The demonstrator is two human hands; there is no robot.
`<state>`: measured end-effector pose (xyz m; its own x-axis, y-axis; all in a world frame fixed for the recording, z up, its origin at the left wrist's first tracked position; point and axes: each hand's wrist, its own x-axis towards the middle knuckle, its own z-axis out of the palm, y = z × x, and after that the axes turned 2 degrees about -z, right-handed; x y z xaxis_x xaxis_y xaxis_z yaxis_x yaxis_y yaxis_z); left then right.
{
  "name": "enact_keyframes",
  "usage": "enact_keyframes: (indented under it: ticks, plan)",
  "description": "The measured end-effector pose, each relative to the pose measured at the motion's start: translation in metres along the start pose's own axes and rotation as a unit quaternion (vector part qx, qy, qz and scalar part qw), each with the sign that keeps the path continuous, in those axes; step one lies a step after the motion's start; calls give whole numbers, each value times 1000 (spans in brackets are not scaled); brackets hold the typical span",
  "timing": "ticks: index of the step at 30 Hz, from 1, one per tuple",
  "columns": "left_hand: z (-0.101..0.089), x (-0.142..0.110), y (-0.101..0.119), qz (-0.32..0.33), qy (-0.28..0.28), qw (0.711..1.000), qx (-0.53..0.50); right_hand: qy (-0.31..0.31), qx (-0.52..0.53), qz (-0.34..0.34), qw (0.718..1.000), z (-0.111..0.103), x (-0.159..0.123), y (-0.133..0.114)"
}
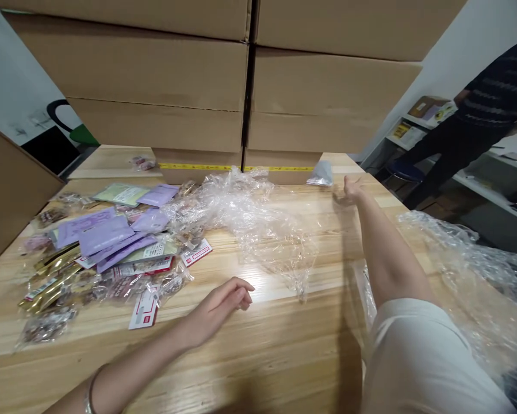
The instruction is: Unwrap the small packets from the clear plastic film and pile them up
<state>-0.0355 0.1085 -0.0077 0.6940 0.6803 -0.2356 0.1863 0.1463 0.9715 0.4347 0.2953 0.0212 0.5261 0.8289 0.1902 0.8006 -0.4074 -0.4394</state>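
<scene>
From my remote seat, I could judge the progress only in part. The clear plastic film lay loose and crumpled on the desk, and I took it to be already off whatever it had wrapped. On the left, the heap of packets, purple, gold and clear, lay mixed and overlapping, so I judged that no order had been made there. What was left beyond that, I couldn't tell.

The small grey pouch lay apart from the heap, near the far edge, in front of the cardboard boxes. My right hand was reached far out just beside it, on its right, fingers spread and nothing visible in them; I couldn't tell whether they touched the wood. My left hand was much closer to me, between the heap and the film's near end, its fingers loosely bent, pinching nothing that I could see.
</scene>
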Motion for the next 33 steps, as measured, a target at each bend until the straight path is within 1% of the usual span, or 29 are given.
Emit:
enact_keyframes:
  ticks: [2, 4, 6, 8, 9, 11, 12, 13, 15, 17, 19, 20, 21, 22, 23, 25, 26, 27, 28, 29, 30, 31, 32, 33]
  plan:
    - [-1, -3, 3, 5, 2, 1000, 28, -9, -18, 9, 1000, 8, -5, -5]
    - [-1, -5, 6, 10, 3, 998, 54, -40, -12, -10, 999, 13, -21, -10]
    - [0, -8, 9, 14, 3, 997, 78, -80, -1, -51, 995, 13, -48, -17]
    - [2, -11, 12, 21, 0, 993, 113, -125, 35, -109, 986, 6, -81, -28]
    - [3, -13, 13, 26, -5, 991, 133, -150, 63, -144, 976, 2, -99, -35]
    - [5, -17, 13, 36, -16, 986, 163, -214, 137, -233, 939, -6, -132, -51]
    - [6, -19, 12, 36, -19, 985, 167, -234, 158, -268, 921, -9, -146, -60]
    - [7, -20, 9, 32, -17, 987, 157, -242, 163, -296, 910, -11, -158, -70]
    - [8, -21, 3, 7, -6, 995, 95, -242, 136, -314, 908, -10, -178, -89]
    - [8, -20, -4, -32, 19, 999, -4, -228, 123, -297, 919, -6, -198, -108]
    - [7, -20, -5, -52, 79, 990, -105, -177, 120, -289, 933, -4, -227, -125]
    - [6, -20, -4, -46, 115, 980, -154, -142, 113, -301, 936, -3, -246, -132]
    - [4, -21, 0, -30, 144, 969, -201, -111, 91, -333, 932, -3, -267, -140]
    - [2, -23, 5, -13, 161, 956, -244, -106, 69, -372, 919, -4, -290, -146]
    - [1, -26, 10, -3, 168, 945, -280, -141, 55, -425, 892, -6, -314, -152]
    - [-3, -33, 21, -20, 178, 934, -309, -232, 74, -516, 821, -15, -354, -163]
    - [-4, -37, 25, -43, 193, 933, -302, -282, 104, -551, 778, -22, -367, -167]
    - [-5, -40, 28, -66, 214, 931, -288, -331, 144, -576, 733, -29, -375, -169]
    - [-7, -44, 30, -81, 230, 929, -277, -375, 189, -587, 692, -37, -377, -170]
    - [-9, -48, 31, -81, 236, 929, -272, -398, 239, -581, 669, -43, -372, -170]
    - [-11, -53, 33, -69, 231, 931, -273, -397, 290, -561, 667, -47, -363, -169]
    - [-13, -57, 34, -47, 218, 934, -279, -357, 336, -519, 700, -49, -350, -167]
    - [-16, -61, 36, -20, 199, 937, -286, -278, 375, -456, 757, -46, -336, -164]
    - [-18, -64, 38, 8, 173, 941, -289, -213, 387, -395, 806, -41, -322, -162]
